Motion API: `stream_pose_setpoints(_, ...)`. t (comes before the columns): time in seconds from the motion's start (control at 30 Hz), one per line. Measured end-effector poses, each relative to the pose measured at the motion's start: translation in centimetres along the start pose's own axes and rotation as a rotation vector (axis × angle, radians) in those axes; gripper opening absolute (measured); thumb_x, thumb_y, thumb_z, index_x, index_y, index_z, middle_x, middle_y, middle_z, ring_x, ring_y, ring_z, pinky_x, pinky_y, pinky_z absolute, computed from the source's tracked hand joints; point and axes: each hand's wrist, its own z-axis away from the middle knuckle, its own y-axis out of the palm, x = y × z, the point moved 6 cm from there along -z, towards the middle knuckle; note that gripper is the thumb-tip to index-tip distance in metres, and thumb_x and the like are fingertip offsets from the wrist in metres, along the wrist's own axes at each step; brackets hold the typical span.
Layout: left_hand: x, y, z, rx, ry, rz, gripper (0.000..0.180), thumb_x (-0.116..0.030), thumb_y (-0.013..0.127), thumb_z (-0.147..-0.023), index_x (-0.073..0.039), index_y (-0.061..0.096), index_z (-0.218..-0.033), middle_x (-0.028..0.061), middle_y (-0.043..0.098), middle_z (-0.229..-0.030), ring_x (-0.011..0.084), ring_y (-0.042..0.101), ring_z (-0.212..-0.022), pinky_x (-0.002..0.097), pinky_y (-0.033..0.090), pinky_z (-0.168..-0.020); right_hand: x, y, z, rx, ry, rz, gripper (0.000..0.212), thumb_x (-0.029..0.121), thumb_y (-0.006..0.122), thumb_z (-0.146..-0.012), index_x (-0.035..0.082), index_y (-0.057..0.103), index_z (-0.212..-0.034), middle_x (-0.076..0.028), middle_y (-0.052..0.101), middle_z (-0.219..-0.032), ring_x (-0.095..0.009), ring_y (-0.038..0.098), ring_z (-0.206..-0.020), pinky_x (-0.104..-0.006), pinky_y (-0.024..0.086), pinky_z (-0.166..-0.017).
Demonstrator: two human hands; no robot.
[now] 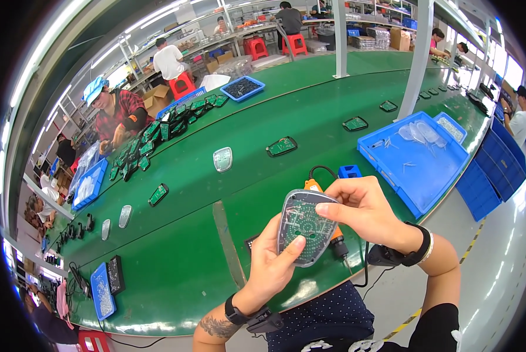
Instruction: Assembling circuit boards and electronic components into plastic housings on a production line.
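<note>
Over near edge of green conveyor belt (286, 117), both hands hold one part betw. them: a teardrop-shaped clear housing w/ green circuit board (303, 227) inside, board face toward camera, tilted slightly right.

Left hand (270, 263): comes up from below, thumb pressed on lower front of housing, other fingers curled behind it, so gripping. Black watch on wrist, tattoo on forearm.

Right hand (365, 212): enters from right, thumb and forefinger pinching upper right rim of housing; remaining fingers bent loosely behind. Black band on wrist.

Just behind housing, partly hidden: orange-and-black electric screwdriver (335, 234) lying on belt edge, black cable looping from it.

Right of hands: large blue tray (412, 161) holding clear plastic pieces; small blue box (350, 171) just beside its near-left corner.

On belt further off: one clear housing (222, 159) lying alone, green boards spaced along the line, e.g. one (282, 146) near belt centre. Cluster of green boards (157, 132) at far left, in front of person in red plaid shirt (119, 111). Blue tray w/ dark parts (242, 88) at far side. Other workers seated at benches in background.
</note>
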Motion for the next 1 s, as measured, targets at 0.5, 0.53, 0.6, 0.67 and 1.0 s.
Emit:
stream_pose_setpoints(0.5,-9.3,-51.8,-5.5,-0.952,0.007,-1.477,0.065,-0.034,0.057,-0.084,0.01,0.035,-0.126,0.027,0.047,-0.121,0.0333,0.048,-0.11,0.0367,0.039,-0.092,-8.1,-23.6,-5.7,-0.231,0.463,0.664,0.043,0.026,0.061,-0.083,-0.003,0.05,-0.112,-0.011,0.061,-0.083,-0.016,0.06,-0.066,-0.0289,0.05,-0.051)
stream_pose_setpoints(0.53,-11.9,-54.9,-4.8,-0.926,-0.005,-1.808,0.065,-0.039,0.053,-0.085,0.003,0.034,-0.13,0.027,0.042,-0.126,0.0388,0.042,-0.116,0.0443,0.035,-0.095,-9.7,-27.5,-5.8,-0.313,0.475,0.729,0.044,0.026,0.062,-0.081,-0.003,0.05,-0.112,-0.012,0.061,-0.083,-0.016,0.06,-0.066,-0.0285,0.05,-0.051)
stream_pose_setpoints(0.6,-7.0,-48.7,-9.0,-0.971,-0.484,-2.212,0.06,-0.045,0.042,-0.088,-0.006,0.036,-0.132,0.0173,0.039,-0.134,0.0399,0.036,-0.122,0.0583,0.03,-0.095,-11.3,-37.1,-1.9,-0.496,0.569,0.868,0.045,0.025,0.064,-0.08,-0.003,0.05,-0.111,-0.012,0.06,-0.083,-0.017,0.06,-0.066,-0.0282,0.05,-0.051)
stream_pose_setpoints(0.67,-8.4,-53.2,-5.9,-0.921,-0.612,-2.124,0.055,-0.04,0.044,-0.089,-0.004,0.038,-0.13,0.0165,0.04,-0.134,0.0397,0.036,-0.121,0.0537,0.03,-0.097,-14.3,-41.4,-1.9,-0.486,0.746,0.962,0.048,0.025,0.067,-0.075,-0.003,0.052,-0.111,-0.015,0.062,-0.088,-0.022,0.062,-0.068,-0.0314,0.052,-0.057)
stream_pose_setpoints(1.0,-11.8,-57.1,-3.8,-0.703,-0.461,-1.756,0.044,-0.024,0.063,-0.078,0.003,0.048,-0.11,0.0217,0.055,-0.101,0.0329,0.056,-0.09,0.0426,0.043,-0.083,-18.5,-42.8,-8.2,-0.228,0.702,1.48,0.053,0.035,0.077,-0.06,0.005,0.062,-0.102,-0.017,0.057,-0.11,-0.033,0.056,-0.1,-0.0376,0.046,-0.086)
